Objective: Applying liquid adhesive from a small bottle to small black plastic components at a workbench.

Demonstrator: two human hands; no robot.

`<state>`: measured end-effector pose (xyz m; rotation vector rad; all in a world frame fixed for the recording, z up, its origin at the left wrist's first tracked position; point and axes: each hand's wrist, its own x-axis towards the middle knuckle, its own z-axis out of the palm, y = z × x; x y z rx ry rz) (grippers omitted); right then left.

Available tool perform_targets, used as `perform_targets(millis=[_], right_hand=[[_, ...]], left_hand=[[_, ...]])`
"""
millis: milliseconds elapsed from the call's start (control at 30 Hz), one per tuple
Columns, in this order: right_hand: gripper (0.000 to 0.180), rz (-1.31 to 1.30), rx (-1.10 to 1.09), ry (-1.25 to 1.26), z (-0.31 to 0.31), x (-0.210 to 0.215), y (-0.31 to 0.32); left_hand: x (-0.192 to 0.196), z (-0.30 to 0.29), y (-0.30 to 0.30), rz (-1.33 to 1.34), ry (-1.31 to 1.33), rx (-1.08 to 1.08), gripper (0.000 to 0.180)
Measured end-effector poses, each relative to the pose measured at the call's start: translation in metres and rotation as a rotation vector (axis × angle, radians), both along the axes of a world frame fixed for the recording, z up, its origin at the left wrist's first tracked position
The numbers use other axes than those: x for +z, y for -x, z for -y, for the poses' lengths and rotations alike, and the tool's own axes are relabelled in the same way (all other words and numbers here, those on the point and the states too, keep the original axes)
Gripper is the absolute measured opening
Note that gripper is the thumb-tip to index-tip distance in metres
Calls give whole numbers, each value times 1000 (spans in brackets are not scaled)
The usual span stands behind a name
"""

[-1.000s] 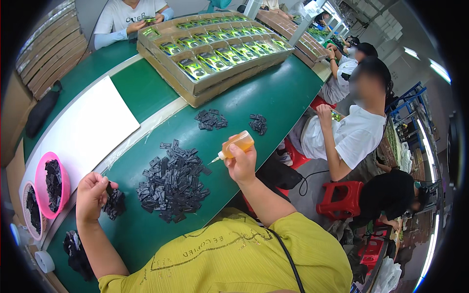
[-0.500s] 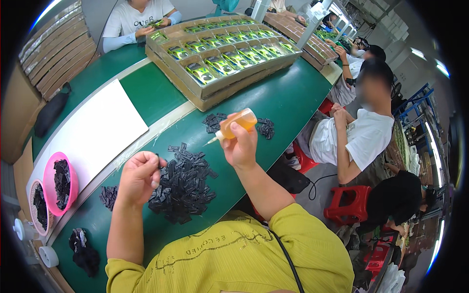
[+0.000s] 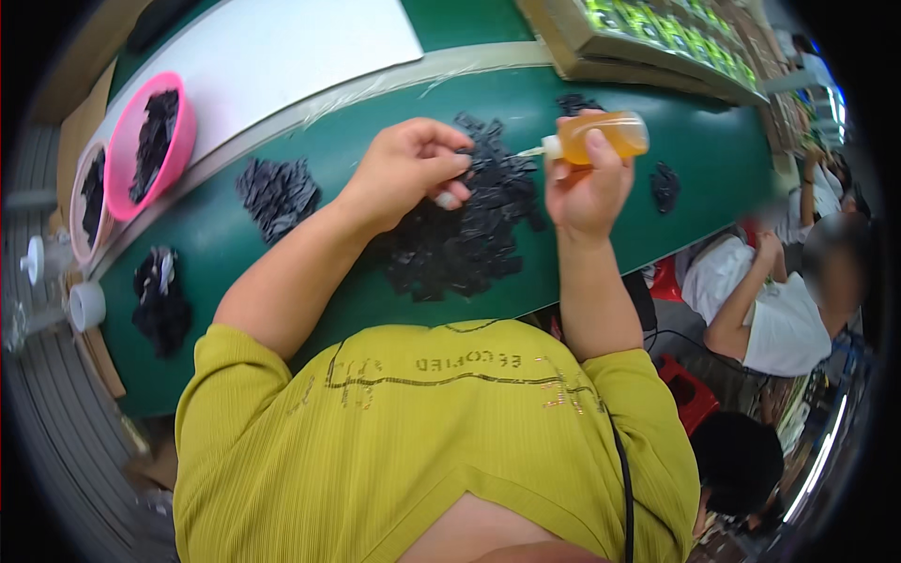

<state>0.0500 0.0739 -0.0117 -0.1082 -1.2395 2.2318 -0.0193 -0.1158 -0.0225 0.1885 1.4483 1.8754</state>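
A squeeze bottle (image 3: 615, 138) of amber liquid with a thin nozzle lies tilted in my right hand (image 3: 589, 197), its tip pointing left. My left hand (image 3: 404, 174) is closed in a pinch just left of the tip, with a small black piece (image 3: 465, 151) mostly hidden at its fingertips. Beneath and between both hands spreads a large loose pile of flat black pieces (image 3: 460, 253) on the green table (image 3: 347, 300). Left of my left forearm sits another heap of black pieces (image 3: 277, 199). Smaller clusters lie beyond the bottle and right of my right hand (image 3: 664, 188).
At the left stand a bright pink basket (image 3: 188, 141) and a paler basket (image 3: 79, 235), both holding black material. A dark cloth bundle (image 3: 160, 305) lies nearby. A white board (image 3: 291, 56) and a carton of green packages (image 3: 648, 52) are farther back. A seated person (image 3: 779, 324) is at right.
My view has turned down and leftward. My hands have come closer together, the bottle's nozzle now near the left fingertips. Both hands keep their hold.
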Motion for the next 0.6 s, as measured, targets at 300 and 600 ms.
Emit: perform_targets(millis=[300,600], right_hand=[[25,22,-27,-423,16,-14,1],[26,37,-27,-400,20,-12,-1]], left_hand=[[1,2,1,-18,34,-93,20],[2,2,-1,-36,67,-90,20]])
